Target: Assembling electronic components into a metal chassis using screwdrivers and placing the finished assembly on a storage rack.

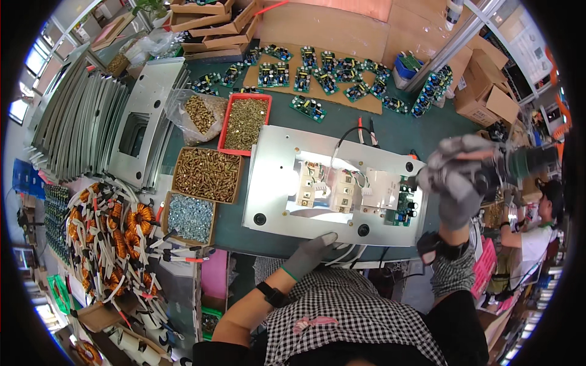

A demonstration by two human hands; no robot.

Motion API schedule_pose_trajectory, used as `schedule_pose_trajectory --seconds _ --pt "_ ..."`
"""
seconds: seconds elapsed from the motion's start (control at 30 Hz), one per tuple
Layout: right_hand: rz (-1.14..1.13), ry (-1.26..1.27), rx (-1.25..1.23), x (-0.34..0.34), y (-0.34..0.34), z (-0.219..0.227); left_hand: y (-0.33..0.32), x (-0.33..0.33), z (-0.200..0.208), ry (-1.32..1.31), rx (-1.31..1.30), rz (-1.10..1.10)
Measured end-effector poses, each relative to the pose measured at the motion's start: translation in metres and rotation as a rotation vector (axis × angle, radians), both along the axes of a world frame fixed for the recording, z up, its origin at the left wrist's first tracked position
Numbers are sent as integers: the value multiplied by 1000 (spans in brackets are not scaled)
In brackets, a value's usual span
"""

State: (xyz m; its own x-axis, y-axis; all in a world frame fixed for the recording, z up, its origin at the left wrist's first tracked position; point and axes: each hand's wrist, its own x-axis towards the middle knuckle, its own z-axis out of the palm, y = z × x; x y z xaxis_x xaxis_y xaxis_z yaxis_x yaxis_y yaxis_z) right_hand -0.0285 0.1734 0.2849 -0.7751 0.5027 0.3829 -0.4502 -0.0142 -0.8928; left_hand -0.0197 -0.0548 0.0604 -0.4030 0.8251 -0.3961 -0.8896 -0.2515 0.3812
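Note:
A silvery metal panel (268, 195) lies on the green bench in front of me, with pale modules (345, 190) and a small green circuit board (404, 204) set along its middle. My left hand (310, 255), in a grey glove, grips the panel's near edge, with one fingertip on top and the other fingers mostly hidden. Beyond the panel's right end, my gloved right hand (453, 183) is raised and closed around a dark cylindrical power tool (516, 166). Motion blurs that hand, and the tool's tip cannot be made out.
A red tray (268, 105) and a box of brass-coloured fasteners (237, 178) stand left of the panel, near a box of silvery nuts (212, 219). Stacked panels (79, 122) and copper coils (139, 219) fill the left. Circuit boards (325, 81) lie behind. Another person (531, 235) is at right.

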Motion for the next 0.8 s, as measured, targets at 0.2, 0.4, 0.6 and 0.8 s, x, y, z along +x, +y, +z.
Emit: schedule_pose_trajectory --seconds 0.2,0.4,0.6,0.8 --pt "-5 -295 208 -66 119 -64 27 20 -22 -78 165 286" --pt "94 -1131 1032 -34 175 -142 42 40 -16 66 84 517" --pt "279 -824 669 -28 190 -149 31 76 27 241 145 664" --pt "381 -649 1431 1 156 -65 -15 110 58 370 49 744"
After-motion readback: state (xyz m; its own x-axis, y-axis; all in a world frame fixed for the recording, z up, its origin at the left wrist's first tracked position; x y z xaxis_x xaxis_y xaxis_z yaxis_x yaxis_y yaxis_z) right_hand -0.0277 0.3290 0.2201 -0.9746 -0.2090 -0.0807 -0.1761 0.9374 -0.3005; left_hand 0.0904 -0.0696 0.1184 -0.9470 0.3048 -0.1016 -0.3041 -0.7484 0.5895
